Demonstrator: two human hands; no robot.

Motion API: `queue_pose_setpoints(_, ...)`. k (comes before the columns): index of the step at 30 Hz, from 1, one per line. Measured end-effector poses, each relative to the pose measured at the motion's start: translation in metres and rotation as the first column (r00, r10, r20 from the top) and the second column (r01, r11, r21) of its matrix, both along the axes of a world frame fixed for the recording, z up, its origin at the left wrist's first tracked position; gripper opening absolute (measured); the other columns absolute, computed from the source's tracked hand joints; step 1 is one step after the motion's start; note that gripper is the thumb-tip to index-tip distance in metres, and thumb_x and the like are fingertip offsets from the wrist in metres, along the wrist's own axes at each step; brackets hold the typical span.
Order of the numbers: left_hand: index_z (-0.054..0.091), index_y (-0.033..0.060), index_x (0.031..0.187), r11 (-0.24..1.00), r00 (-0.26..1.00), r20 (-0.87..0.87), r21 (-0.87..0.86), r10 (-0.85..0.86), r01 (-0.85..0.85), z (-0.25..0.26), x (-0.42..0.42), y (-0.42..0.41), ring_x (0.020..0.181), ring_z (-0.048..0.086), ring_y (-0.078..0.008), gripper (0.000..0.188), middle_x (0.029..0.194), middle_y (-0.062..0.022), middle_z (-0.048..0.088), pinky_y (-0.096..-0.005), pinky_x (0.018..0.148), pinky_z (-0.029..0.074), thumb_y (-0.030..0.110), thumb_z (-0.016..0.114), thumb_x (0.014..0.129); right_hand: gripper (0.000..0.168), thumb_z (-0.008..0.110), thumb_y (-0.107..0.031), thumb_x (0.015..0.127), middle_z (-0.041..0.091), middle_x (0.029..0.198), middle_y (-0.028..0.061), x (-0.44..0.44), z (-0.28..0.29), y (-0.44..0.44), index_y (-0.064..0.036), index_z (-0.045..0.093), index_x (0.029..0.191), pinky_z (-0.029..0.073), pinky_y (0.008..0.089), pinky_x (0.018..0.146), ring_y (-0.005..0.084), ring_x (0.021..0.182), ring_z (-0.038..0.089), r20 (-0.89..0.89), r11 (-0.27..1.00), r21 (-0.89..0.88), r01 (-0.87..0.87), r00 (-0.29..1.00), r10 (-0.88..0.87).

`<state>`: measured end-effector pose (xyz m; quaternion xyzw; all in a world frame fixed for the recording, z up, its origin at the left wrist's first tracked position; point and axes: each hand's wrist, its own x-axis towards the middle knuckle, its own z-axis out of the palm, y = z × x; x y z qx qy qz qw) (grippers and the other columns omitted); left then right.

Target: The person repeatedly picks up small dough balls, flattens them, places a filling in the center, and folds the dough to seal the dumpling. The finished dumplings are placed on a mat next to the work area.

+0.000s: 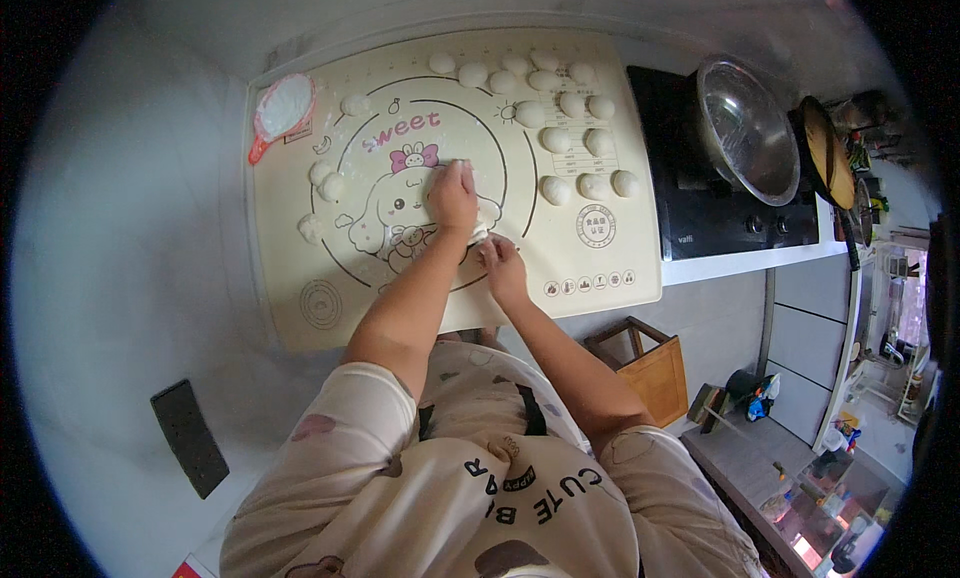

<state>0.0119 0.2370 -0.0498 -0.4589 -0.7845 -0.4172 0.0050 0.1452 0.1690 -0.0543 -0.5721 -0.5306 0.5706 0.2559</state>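
Over a cream printed kneading mat (480,315), my left hand (454,195) is curled near the middle, its fingers closed; whether it holds anything is hidden. My right hand (501,261) is just below and to the right, its fingertips pinching the edge of a small piece of white dough (478,233) between the hands. Several round dough balls (556,140) stand in loose rows on the mat's upper right. More dough pieces (331,187) lie along the left side. At the upper left corner rests a red-rimmed scoop (286,107) filled with white flour.
Right of the mat is a black gas hob (720,225) with a large steel bowl (750,132) and a frying pan (826,152) beyond it. A wooden stool (652,368) stands below the counter's front edge. A wall runs along the left and the back.
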Motion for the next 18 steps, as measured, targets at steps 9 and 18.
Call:
queue_pose_setpoints(9, 0.061, 0.0020, 0.096, 0.958, 0.575, 0.768, -0.259, 0.282, -0.124, 0.019, 0.007, -0.073, 0.061, 0.060, -0.0273, 0.042, 0.063, -0.0073, 0.059, -0.0340, 0.057, 0.050, 0.038, 0.039, 0.097, 0.013, 0.064, 0.002, 0.075, 0.062, 0.089, 0.0114, -0.022, 0.022, 0.003, 0.000, 0.060, 0.087, 0.049, 0.0293, 0.072, 0.0176, 0.081, 0.062, 0.151, 0.799, 0.451, -0.397, 0.917, 0.369)
queue_pose_setpoints(18, 0.060, 0.0028, 0.082, 0.979, 0.977, 0.152, -0.163, 0.151, -0.125, 0.000, -0.016, -0.013, 0.065, 0.060, -0.0371, 0.034, 0.073, -0.0188, 0.062, -0.0459, 0.059, 0.046, 0.030, 0.044, 0.095, 0.034, 0.061, -0.003, 0.083, 0.062, 0.096, 0.0137, -0.027, 0.013, 0.003, 0.001, 0.056, 0.116, 0.050, 0.0303, 0.077, 0.0192, 0.083, 0.061, 0.071, 0.937, 0.338, -0.088, 0.995, 0.068)
